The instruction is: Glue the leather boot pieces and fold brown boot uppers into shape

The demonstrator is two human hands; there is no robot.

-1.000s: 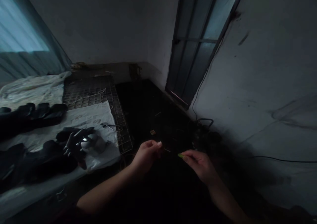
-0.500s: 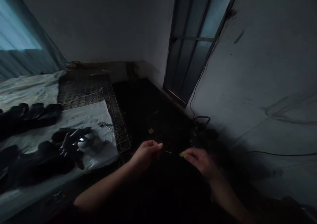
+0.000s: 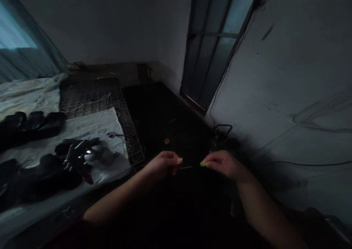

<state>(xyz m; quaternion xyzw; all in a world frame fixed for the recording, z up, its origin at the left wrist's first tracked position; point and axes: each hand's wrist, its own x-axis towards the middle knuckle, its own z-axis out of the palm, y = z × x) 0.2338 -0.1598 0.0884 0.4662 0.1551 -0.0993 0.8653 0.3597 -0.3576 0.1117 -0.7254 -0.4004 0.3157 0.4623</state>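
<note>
My left hand [image 3: 167, 163] is held out over the dark floor with thumb and fingers pinched together; what it grips, if anything, is too dark to make out. A short way to its right, my right hand [image 3: 221, 163] pinches a small yellow-green piece [image 3: 203, 164] between thumb and fingers. The piece's kind cannot be told in this dim light. Between and below the fingertips a thin pale strip [image 3: 186, 167] shows against the dark; I cannot tell whether it lies on the floor. The hands are apart.
At the left, a wire-mesh bed frame [image 3: 90, 91] carries a white sheet [image 3: 90, 122] with pliers [image 3: 117, 135], a silver-and-black tool [image 3: 74, 155] and dark bundles [image 3: 35, 124]. A cable [image 3: 310, 164] runs along the right wall. A metal door [image 3: 211, 54] stands ahead; a small tan piece [image 3: 167, 141] lies on the floor.
My right hand has risen slightly, still pinching the yellow-green piece. My left hand stays pinched, a little higher. The whole view has shifted slightly.
</note>
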